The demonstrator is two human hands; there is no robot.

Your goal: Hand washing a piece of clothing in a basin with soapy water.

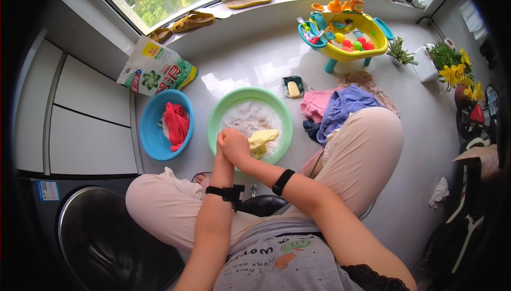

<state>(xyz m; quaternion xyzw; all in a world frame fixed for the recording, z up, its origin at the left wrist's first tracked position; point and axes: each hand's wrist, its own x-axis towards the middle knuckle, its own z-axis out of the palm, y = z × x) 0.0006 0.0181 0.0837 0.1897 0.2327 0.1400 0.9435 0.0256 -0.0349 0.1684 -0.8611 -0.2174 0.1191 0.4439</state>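
A light green plastic basin (282, 109) of sudsy water (249, 115) stands on the floor before me. Over its near left part, my left hand (222, 141) and my right hand (235, 144) are pressed together, fingers closed around a wet pale yellow cloth (263, 137). The cloth sticks out to the right of my right hand, its lower end hanging over the suds. My right hand covers much of my left hand. A cream bar of soap (293, 89) rests on a dark green wrapper beyond the basin's right side.
A blue basin (147, 139) holding red cloth (177, 125) stands at left, near an Ariel detergent bag (153, 67). Pink (315, 103) and purple clothes (343, 105) lie at right. Farther off are a yellow toy water table (343, 53) and potted plants. A front-loading washer (100, 243) is lower left.
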